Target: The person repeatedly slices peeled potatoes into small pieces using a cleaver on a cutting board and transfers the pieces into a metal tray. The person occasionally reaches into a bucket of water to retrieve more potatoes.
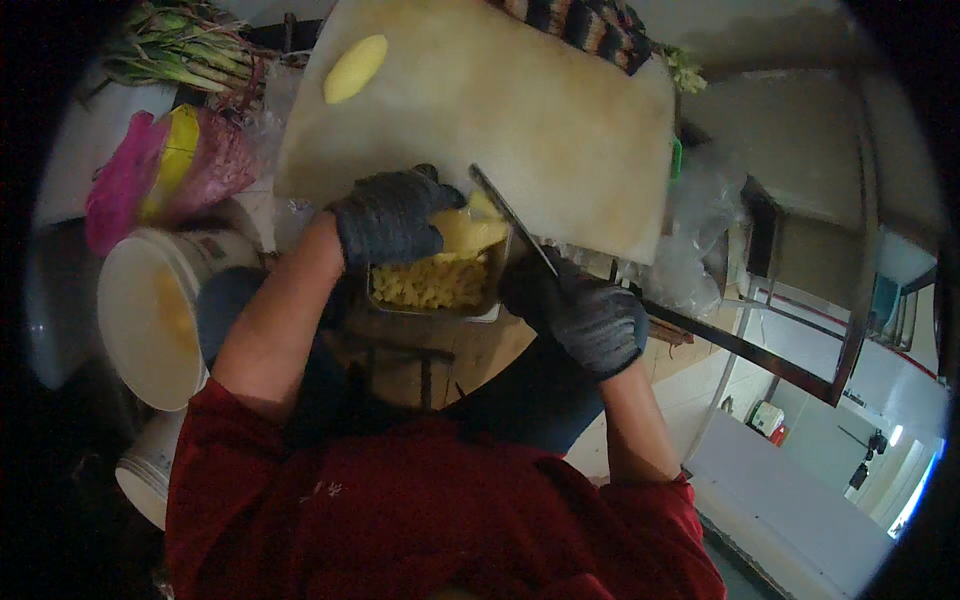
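My left hand (pixel 397 214), in a dark grey glove, holds cut pieces of a peeled yellow vegetable (pixel 472 231), probably potato, at the cutting board's near edge. Just below it a metal tray (pixel 372 296) contains many small yellow cubes (pixel 431 283). My right hand (pixel 589 319), gloved alike, grips a knife (pixel 514 217), whose blade slants up and left beside the pieces. A whole peeled potato (pixel 356 69) lies at the upper left of the pale cutting board (pixel 495 112).
A striped cloth (pixel 581 30) lies at the board's far edge. Left are a bunch of green onions (pixel 187 56), a pink mesh bag (pixel 127 180) and a white bucket (pixel 154 322). Clear plastic bags (pixel 694 247) and a metal frame (pixel 750 356) stand right.
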The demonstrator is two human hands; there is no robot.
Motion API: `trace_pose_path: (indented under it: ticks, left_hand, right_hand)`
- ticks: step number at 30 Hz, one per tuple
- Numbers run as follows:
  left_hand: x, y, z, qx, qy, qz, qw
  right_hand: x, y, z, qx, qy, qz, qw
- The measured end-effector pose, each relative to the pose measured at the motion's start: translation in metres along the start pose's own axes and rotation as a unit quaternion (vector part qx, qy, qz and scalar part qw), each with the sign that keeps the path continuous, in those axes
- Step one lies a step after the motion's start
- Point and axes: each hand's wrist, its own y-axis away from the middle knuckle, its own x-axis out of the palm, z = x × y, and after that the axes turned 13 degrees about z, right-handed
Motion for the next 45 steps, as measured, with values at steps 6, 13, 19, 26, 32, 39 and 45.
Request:
trace_pose_path:
  ticks: [6,13,19,26,32,39,45]
  left_hand:
    - [-0.026,-0.016,0.075,-0.131,-0.155,-0.458,0.865]
    - [-0.042,-0.022,0.119,-0.159,-0.135,-0.426,0.88]
    - [-0.021,-0.03,0.087,-0.065,-0.126,-0.365,0.92]
    - [-0.025,-0.025,0.081,-0.087,-0.098,-0.367,0.921]
    - [-0.001,-0.033,0.054,0.004,-0.074,-0.315,0.946]
    - [-0.034,-0.014,0.054,0.066,0.235,-0.439,0.865]
    - [-0.028,-0.02,0.044,0.088,0.08,-0.361,0.925]
  right_hand:
    - [0.027,0.008,-0.018,0.033,0.037,-0.101,0.994]
    - [0.032,-0.025,-0.033,0.088,-0.205,-0.111,0.968]
    - [0.006,-0.013,-0.019,-0.073,0.03,-0.134,0.988]
    - [-0.007,0.003,-0.006,-0.094,-0.036,-0.11,0.989]
    - [-0.023,-0.016,-0.016,0.001,-0.144,-0.127,0.981]
    - [-0.062,-0.072,-0.028,-0.224,-0.014,-0.177,0.958]
    - [-0.08,-0.093,-0.026,-0.201,0.081,-0.113,0.97]
